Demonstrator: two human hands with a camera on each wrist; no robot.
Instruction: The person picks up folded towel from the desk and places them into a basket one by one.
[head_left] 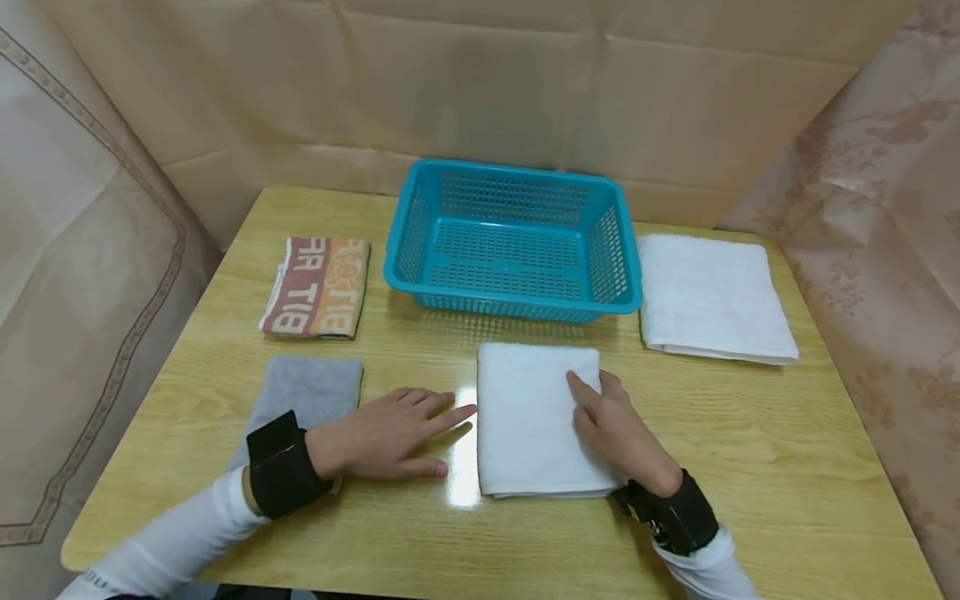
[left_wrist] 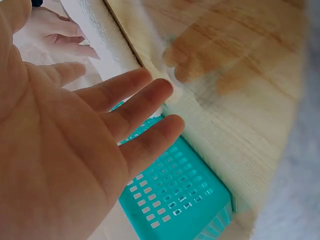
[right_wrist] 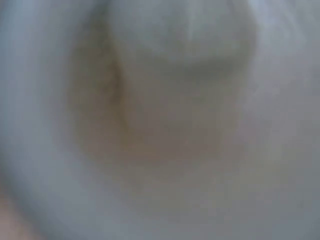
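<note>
Just right of lower center in the head view, one folded white towel (head_left: 525,442) lies flat under the right hand (head_left: 622,433), index finger and thumb on its right part, fingers fairly straight, resting rather than gripping; right wrist view too blurred to read. Left hand (head_left: 390,433) loose, fingers spread, holding nothing, just beside the towel's left edge. Towels: four total, two white (second white towel (head_left: 712,292) at right), one patterned towel (head_left: 315,287) upper left, one gray towel (head_left: 311,387) lower left, partly behind the left arm. One blue basket (head_left: 517,302), upper center, perforated floor showing.
</note>
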